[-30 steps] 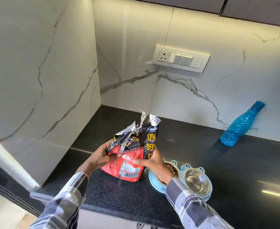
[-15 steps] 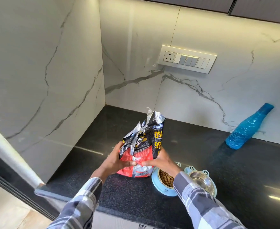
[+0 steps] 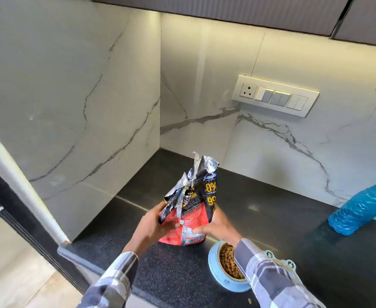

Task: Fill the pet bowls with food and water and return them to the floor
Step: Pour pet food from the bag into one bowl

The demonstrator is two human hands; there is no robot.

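Observation:
A black and red pet food bag [image 3: 193, 205] with a torn, crumpled silver top stands upright on the black counter [image 3: 271, 221]. My left hand [image 3: 153, 227] grips its left side and my right hand [image 3: 218, 227] grips its right side. Just right of the bag sits a light blue double pet bowl [image 3: 216, 272]; its left cup holds brown kibble [image 3: 228, 261]. My right sleeve covers the bowl's right cup. A blue water bottle [image 3: 362, 210] leans against the back wall at far right.
Marble walls close the counter's left side and back, with a switch panel [image 3: 276, 95] on the back wall. The counter's front edge [image 3: 76, 256] drops to a light floor [image 3: 9, 274] at lower left. One kibble piece [image 3: 250, 299] lies by the bowl.
The view has swung left and down, so bowl and bottle sit further right. Both hands still hold the bag upright on the counter, which has shifted slightly left of the bowl.

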